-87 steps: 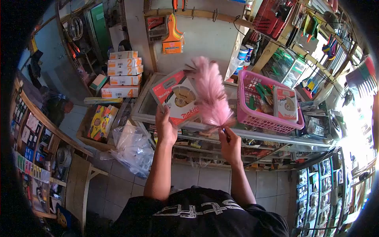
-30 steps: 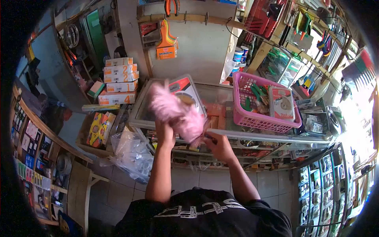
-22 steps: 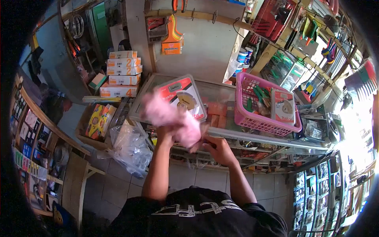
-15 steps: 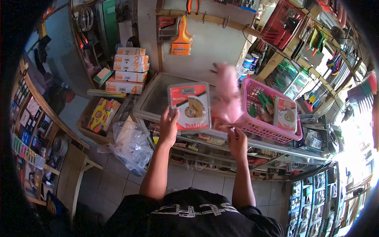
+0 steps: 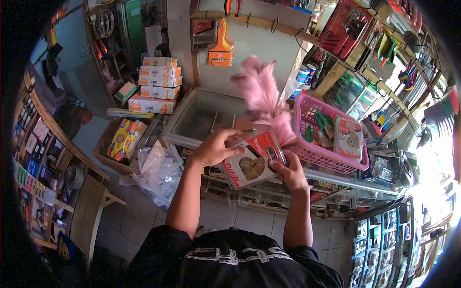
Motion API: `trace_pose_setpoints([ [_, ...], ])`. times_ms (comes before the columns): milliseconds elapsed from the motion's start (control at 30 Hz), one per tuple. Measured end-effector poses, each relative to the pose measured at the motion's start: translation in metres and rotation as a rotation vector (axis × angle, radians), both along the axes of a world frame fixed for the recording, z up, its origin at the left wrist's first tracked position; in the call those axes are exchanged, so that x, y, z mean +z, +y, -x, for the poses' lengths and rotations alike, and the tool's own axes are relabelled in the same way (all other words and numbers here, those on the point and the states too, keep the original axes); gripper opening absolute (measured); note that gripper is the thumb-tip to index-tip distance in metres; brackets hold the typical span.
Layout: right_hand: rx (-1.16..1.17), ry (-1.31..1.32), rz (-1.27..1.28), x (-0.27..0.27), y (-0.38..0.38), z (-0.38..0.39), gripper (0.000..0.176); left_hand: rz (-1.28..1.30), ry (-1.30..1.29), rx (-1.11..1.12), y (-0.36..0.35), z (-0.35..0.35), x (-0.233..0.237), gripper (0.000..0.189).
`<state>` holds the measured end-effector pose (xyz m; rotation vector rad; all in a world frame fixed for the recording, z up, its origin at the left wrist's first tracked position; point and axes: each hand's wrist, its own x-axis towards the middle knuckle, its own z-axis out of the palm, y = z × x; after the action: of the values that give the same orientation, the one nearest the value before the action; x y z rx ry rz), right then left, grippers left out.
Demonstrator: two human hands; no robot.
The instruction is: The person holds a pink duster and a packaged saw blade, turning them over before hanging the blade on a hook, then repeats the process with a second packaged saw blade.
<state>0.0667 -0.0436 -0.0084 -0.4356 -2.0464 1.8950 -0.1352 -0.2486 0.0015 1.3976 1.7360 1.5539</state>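
Observation:
A clear blister pack (image 5: 249,168) with red and white Makita card and a gold cutting disc is tilted in front of me, over the counter's front edge. My left hand (image 5: 216,151) is at its upper left edge, thumb and forefinger on the plastic. On the right edge, my right hand (image 5: 293,174) grips the pack with its thumb over the front. A fluffy pink duster (image 5: 263,93) rises behind the pack, leaning left, blurred at its top. Its lower end is hidden by the pack and my right hand.
A pink plastic basket (image 5: 331,161) holds green-handled tools and another disc pack (image 5: 349,138) on the right. The glass counter (image 5: 192,120) runs across the front. Stacked white and orange boxes (image 5: 158,92) and a plastic bag (image 5: 158,175) are at left.
The disc pack has come down and right, turned from upright to slanted, and my right hand now grips it. The pink duster has swung up and left.

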Motion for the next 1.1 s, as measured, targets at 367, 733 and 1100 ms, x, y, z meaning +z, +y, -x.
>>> trace_pose_setpoints([
  [367,-0.195,0.361,0.472,-0.029,-0.023,0.028,0.018,-0.323,-0.854,-0.161,-0.002,-0.003,-0.062,0.057],
  [733,-0.322,0.226,0.171,-0.036,-0.031,0.029,0.027,-0.474,-0.934,0.217,0.021,-0.02,-0.075,0.042],
  [1100,-0.192,-0.031,-0.534,-0.017,-0.023,-0.004,0.025,-0.361,-0.762,0.272,0.01,-0.005,-0.073,0.042],
])
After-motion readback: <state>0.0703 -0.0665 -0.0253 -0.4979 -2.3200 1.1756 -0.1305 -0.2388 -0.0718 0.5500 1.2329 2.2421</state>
